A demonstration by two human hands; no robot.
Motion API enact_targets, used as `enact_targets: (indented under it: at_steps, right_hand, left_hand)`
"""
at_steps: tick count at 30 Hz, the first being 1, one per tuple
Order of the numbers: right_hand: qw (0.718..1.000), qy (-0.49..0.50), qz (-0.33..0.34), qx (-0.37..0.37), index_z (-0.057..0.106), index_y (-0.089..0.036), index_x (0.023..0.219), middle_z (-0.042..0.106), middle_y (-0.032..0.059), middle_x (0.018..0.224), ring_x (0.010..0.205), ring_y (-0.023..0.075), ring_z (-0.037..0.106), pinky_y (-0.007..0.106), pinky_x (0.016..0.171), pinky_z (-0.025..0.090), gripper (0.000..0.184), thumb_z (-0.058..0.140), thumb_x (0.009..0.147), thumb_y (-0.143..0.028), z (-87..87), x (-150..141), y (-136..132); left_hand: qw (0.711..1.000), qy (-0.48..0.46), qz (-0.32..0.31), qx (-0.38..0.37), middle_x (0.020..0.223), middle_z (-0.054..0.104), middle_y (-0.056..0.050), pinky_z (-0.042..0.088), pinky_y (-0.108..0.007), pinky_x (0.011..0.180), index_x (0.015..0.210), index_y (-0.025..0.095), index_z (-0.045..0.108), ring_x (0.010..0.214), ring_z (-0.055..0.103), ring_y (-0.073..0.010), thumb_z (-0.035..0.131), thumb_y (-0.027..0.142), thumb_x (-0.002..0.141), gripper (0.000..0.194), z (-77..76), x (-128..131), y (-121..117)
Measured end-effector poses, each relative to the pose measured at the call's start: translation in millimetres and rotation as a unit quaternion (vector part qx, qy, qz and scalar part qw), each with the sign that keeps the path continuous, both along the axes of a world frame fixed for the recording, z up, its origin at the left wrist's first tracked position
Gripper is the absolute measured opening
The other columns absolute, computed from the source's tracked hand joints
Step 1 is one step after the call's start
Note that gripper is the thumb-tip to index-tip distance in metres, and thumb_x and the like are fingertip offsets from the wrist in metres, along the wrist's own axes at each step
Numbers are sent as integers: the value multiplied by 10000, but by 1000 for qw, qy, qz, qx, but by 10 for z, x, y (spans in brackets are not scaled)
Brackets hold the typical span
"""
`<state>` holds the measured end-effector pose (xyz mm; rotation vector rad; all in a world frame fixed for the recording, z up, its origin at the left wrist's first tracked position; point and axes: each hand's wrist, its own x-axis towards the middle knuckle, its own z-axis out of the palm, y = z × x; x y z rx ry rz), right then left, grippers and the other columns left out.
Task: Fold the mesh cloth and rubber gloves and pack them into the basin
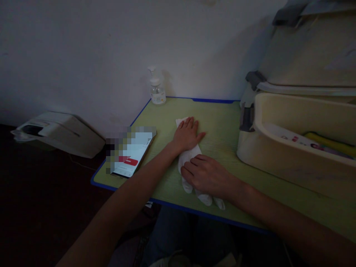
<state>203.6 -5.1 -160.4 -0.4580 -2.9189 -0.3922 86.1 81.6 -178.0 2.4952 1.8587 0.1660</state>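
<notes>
A white glove [190, 155] lies flat on the green table [222, 122], its fingers pointing toward the near edge. My left hand [187, 134] rests flat on the glove's cuff end, fingers stretched out and together. My right hand [207, 174] presses on the glove's finger end with its fingers curled over it. Part of the glove is hidden under both hands.
A phone [132, 152] with a lit screen lies at the table's left edge. A pump bottle [156, 89] stands at the back by the wall. A cream plastic box [294, 144] with papers inside fills the right side. A pale device [57, 133] lies left of the table.
</notes>
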Motion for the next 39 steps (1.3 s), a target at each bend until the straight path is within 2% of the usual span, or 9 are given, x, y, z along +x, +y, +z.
enact_targets:
  at_steps: [6, 11, 18, 21, 26, 31, 34, 39]
  right_hand:
    - [998, 47, 24, 29, 588, -161, 826, 605, 24, 680, 643, 167, 546, 309, 624, 394, 173, 434, 890, -114, -49, 55, 18]
    - [994, 78, 53, 48, 568, -147, 786, 586, 21, 663, 625, 166, 537, 299, 624, 401, 219, 384, 898, -108, -42, 105, 41]
    - [993, 39, 108, 17, 573, -143, 798, 595, 29, 725, 658, 165, 529, 307, 683, 419, 176, 425, 881, -100, -65, 88, 63]
    - [995, 30, 91, -18, 580, -151, 828, 595, 32, 765, 720, 171, 529, 307, 687, 415, 127, 467, 881, -127, -78, 76, 56]
    - [993, 96, 28, -69, 585, -150, 832, 595, 73, 918, 847, 191, 521, 315, 731, 431, 44, 547, 846, -169, -100, 87, 66]
    - [976, 141, -47, -158, 584, -109, 924, 607, 94, 973, 880, 213, 532, 348, 785, 455, 250, 654, 770, -293, -115, 108, 81]
    - [974, 148, -51, -164, 586, -101, 985, 612, 101, 1020, 935, 226, 534, 372, 829, 446, 303, 651, 772, -307, -122, 120, 77]
    - [977, 143, -11, -156, 624, -135, 986, 622, 83, 1067, 1005, 219, 535, 379, 892, 416, 225, 611, 814, -279, -144, 133, 96]
  left_hand:
    - [1000, 22, -12, -15, 1500, 231, -149, 169, -367, 1128, 1412, 71, 268, 1393, 180, -230, 189, 310, 947, 529, 29, -30, 20]
    - [999, 30, -14, -9, 1500, 235, -142, 167, -372, 1129, 1412, 76, 267, 1392, 186, -228, 198, 309, 941, 530, 7, -32, 34]
    - [1000, 30, -10, 2, 1496, 252, -135, 172, -371, 1130, 1407, 84, 280, 1388, 200, -222, 199, 319, 940, 529, -11, -26, 31]
    - [1000, 20, -10, 5, 1492, 256, -142, 179, -374, 1129, 1399, 79, 295, 1388, 202, -225, 203, 314, 936, 528, -13, -29, 28]
    - [1000, 5, -8, 3, 1491, 263, -133, 175, -374, 1129, 1396, 89, 305, 1388, 203, -221, 218, 314, 930, 525, -20, -31, 32]
    - [1000, 2, -8, -8, 1496, 245, -143, 157, -366, 1134, 1403, 73, 288, 1392, 189, -226, 227, 310, 930, 533, -17, -31, 38]
    - [1000, 6, -10, -10, 1496, 245, -147, 162, -370, 1132, 1404, 70, 283, 1393, 182, -229, 223, 303, 931, 531, -10, -31, 33]
    - [1000, 8, -7, -4, 1494, 252, -144, 170, -368, 1129, 1403, 76, 288, 1391, 189, -227, 223, 309, 933, 529, -9, -28, 24]
